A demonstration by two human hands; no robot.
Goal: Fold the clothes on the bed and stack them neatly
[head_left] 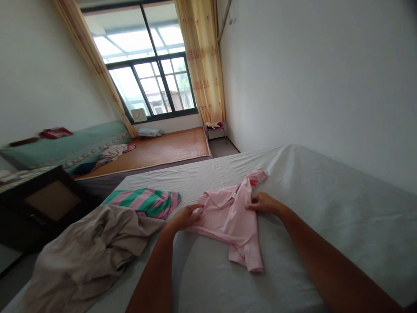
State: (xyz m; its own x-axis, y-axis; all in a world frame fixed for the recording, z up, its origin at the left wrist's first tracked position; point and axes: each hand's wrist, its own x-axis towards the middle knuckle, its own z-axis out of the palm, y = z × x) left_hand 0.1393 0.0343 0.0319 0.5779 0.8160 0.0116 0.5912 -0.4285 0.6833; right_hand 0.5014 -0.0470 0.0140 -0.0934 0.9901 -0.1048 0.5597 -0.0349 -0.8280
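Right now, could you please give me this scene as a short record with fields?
Main item: pink garment, lying on a pale sheet
Left hand: touching the garment's left edge; grip unclear
Right hand: at its right edge, apparently pinching
Left of garment: green-and-pink striped cloth, crumpled beige cloth
Background: window, yellow curtain
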